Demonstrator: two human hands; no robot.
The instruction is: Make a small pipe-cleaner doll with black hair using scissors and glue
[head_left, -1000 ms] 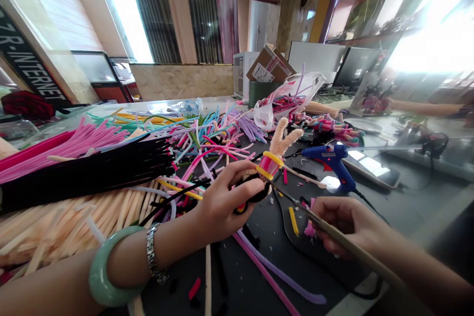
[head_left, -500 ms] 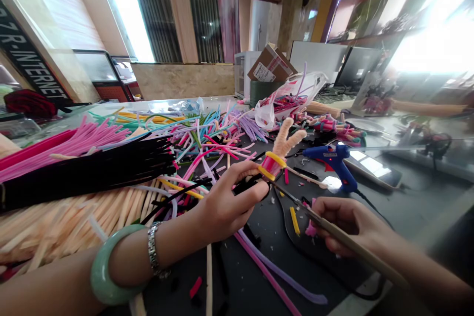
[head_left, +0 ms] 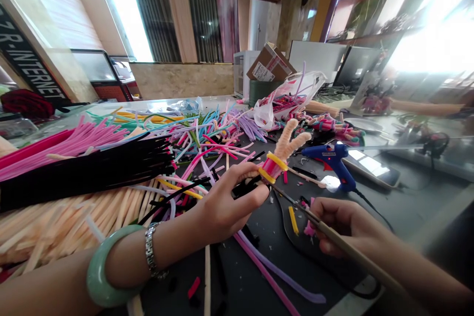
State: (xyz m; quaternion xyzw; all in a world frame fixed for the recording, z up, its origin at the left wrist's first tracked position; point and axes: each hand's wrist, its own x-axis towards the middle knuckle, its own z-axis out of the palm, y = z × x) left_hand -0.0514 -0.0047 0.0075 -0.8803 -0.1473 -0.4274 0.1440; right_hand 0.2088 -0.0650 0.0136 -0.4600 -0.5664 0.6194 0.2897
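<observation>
Between the fingers of my left hand (head_left: 225, 200) is a small pipe-cleaner figure (head_left: 273, 167), with a pink middle, yellow bands and two peach fuzzy prongs pointing up. Part of it is hidden by the fingers. My right hand (head_left: 344, 224) is closed around a long thin tool (head_left: 322, 224) with a tan handle and a narrow dark tip. That tip reaches the lower edge of the figure, by the yellow band; whether it touches is hard to tell. Beyond my right hand, a blue glue gun (head_left: 333, 160) lies on the dark table.
Bundles of black (head_left: 85, 173), pink (head_left: 74, 145) and peach pipe cleaners (head_left: 92, 212) cover the left side. A phone (head_left: 374, 170) lies right of the glue gun, whose cord runs across the table. Scraps, a plastic bag (head_left: 264, 114) and a cardboard box (head_left: 272, 63) are also there.
The figure has tilted slightly, its peach prongs shifting a little to the right. The tool's tip stays by the lower yellow band; both hands have hardly moved.
</observation>
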